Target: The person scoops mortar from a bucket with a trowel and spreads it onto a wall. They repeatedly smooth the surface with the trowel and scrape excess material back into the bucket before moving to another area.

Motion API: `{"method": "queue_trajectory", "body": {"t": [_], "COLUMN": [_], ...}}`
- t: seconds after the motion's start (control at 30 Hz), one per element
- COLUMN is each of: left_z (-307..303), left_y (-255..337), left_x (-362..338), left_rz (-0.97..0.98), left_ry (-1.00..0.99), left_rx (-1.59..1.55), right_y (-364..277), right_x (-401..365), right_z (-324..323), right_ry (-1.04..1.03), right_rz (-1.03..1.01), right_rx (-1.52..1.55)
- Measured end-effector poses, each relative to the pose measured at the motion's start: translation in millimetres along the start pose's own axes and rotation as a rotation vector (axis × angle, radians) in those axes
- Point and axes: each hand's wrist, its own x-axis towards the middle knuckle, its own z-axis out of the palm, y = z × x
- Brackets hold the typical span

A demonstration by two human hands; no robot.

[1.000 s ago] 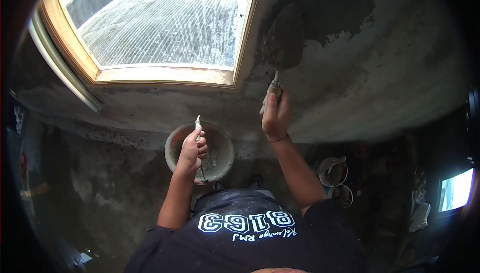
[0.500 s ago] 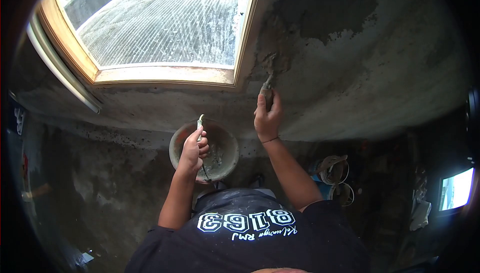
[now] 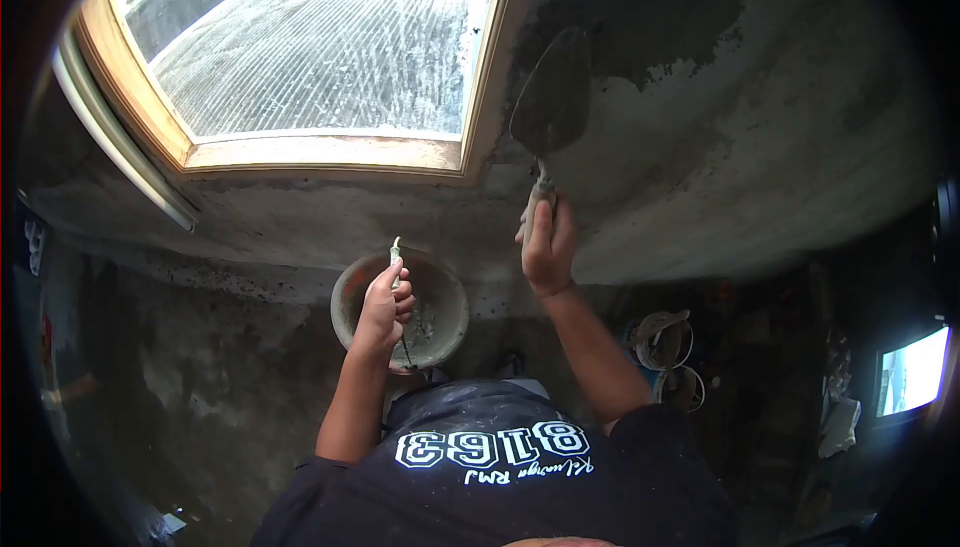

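Note:
My right hand (image 3: 548,245) is wrapped round the handle of a trowel (image 3: 552,97), whose pointed blade lies in front of the grey wall beside the window frame. A dark, damp-looking patch (image 3: 655,12) marks the wall above and to the right of the blade. My left hand (image 3: 387,305) is closed round a light-coloured handle (image 3: 396,259) with a curved upper end; the rest of that tool is mostly hidden. Under my left hand stands a round basin (image 3: 450,312) with grey wet material inside.
A wooden-framed window (image 3: 325,154) is at the upper left, with a pale curved strip (image 3: 120,142) beside it. Buckets (image 3: 683,387) stand on the floor to the right of my body. A bright opening (image 3: 912,375) shows at the far right.
The trowel has turned so its blade now shows broad and flat against the wall view. My right hand has shifted slightly down and right; my left hand has barely moved.

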Motion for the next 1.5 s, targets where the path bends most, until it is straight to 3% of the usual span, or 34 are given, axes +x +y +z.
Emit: {"method": "queue_trajectory", "body": {"t": [0.2, 0.27, 0.47, 0.6, 0.67, 0.87, 0.97, 1.2, 1.27, 1.37, 1.5], "left_z": [1.8, 1.2, 0.0, 4.8, 4.0, 12.5, 11.6, 13.1, 12.9, 12.9, 18.3], "left_y": [2.8, 2.9, 0.3, -1.1, -4.5, -4.7, -5.0, -9.2, -8.4, -9.1, -5.6], "left_x": [-2.4, -1.9, 0.7, 3.3, 6.0, 6.8, 7.0, 7.0, 7.8, 9.2, 7.2], "left_rz": [-0.007, -0.004, -0.003, -0.007, -0.014, -0.043, -0.042, -0.028, -0.032, -0.02, -0.022], "left_ry": [-0.001, 0.006, 0.004, 0.007, -0.023, -0.032, -0.039, -0.026, -0.019, -0.026, -0.035], "left_rx": [-0.009, -0.007, -0.013, -0.001, 0.02, -0.003, -0.003, -0.008, -0.013, -0.001, 0.005], "right_y": [-3.9, 3.5, 19.4, 21.0, 16.2, -19.8, -18.6, 18.2, 15.9, -5.7, -28.8], "right_x": [43.3, 46.2, 5.7, -10.8, -0.3, 44.7, 49.2, -0.6, -13.5, 2.6, 51.5], "right_z": [1.3, -2.4, -43.7, -76.8, -78.6, -36.7, -27.2, -47.4, -55.7, -54.8, -33.4], "right_ry": [0.01, 0.101, 0.086, 0.053, 0.07, 0.05, 0.021, 0.074, 0.022, 0.015, 0.054], "right_rz": [-0.141, -0.255, -0.152, 0.042, -0.203, -0.412, -0.282, -0.28, -0.125, -0.068, -0.203], "right_rx": [-0.231, -0.456, -0.634, -0.503, -0.568, -0.612, -0.67, -0.749, -0.511, -0.415, -0.374]}}
